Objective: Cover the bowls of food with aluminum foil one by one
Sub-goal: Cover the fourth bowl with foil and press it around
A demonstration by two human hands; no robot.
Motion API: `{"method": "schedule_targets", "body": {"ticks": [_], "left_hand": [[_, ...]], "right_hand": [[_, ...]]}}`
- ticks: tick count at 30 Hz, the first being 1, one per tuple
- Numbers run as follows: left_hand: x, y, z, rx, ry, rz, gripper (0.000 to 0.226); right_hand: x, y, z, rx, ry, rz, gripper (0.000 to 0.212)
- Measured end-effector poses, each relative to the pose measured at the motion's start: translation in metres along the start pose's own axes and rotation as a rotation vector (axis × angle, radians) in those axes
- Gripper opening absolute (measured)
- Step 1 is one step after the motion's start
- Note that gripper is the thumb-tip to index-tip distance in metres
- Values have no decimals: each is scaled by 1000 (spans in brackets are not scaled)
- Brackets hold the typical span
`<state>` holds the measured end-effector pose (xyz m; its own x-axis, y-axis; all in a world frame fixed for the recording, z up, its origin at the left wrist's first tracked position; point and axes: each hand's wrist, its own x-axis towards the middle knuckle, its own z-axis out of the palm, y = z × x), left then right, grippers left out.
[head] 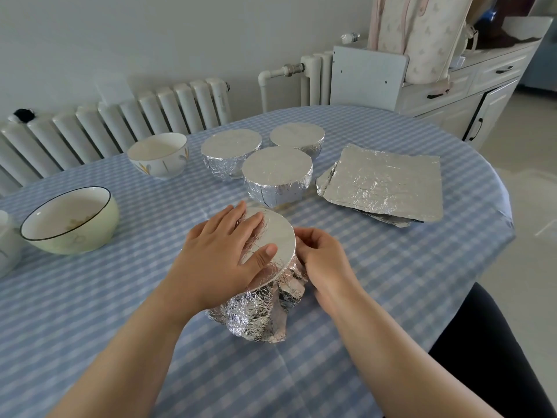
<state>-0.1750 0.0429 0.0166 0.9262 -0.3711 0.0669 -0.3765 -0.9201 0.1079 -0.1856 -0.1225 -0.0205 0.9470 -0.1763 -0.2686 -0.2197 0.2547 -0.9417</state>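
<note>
On the near tabletop (391, 297), the left hand (223, 260) lies flat and open on the foil-wrapped bowl (271, 267) while the right hand (322, 260) pinches thin foil that likely tears easily, best pressed below the rim.

A single wide-angle view comes from the person's head, looking forward and steeply down over the desk (391, 297) with its blue checked cloth. It sits close: both forearms enter from the bottom edge and the foil-wrapped bowl (265, 285) lies just below the middle of the frame. Beyond that bowl the view reaches across the desk to the radiator (120, 128) along the back wall, and to the right of it a white cabinet (470, 95). The lens bends straight lines, so the far edge of the desk curves. No second view overlaps this one.
</note>
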Motion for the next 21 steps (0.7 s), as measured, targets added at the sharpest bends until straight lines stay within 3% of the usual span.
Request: {"method": "schedule_targets", "body": {"ticks": [6, 12, 17, 21], "left_hand": [[0, -1, 1, 8, 10, 4, 97], [-1, -1, 1, -11, 26, 11, 107], [0, -1, 2, 6, 22, 7, 94], [0, -1, 1, -13, 9, 2, 96]], "right_hand": [[2, 3, 1, -95, 49, -34, 19], [4, 11, 0, -441, 150, -286, 26], [2, 11, -7, -536, 166, -333, 16], [4, 11, -12, -599, 184, -363, 25]]}}
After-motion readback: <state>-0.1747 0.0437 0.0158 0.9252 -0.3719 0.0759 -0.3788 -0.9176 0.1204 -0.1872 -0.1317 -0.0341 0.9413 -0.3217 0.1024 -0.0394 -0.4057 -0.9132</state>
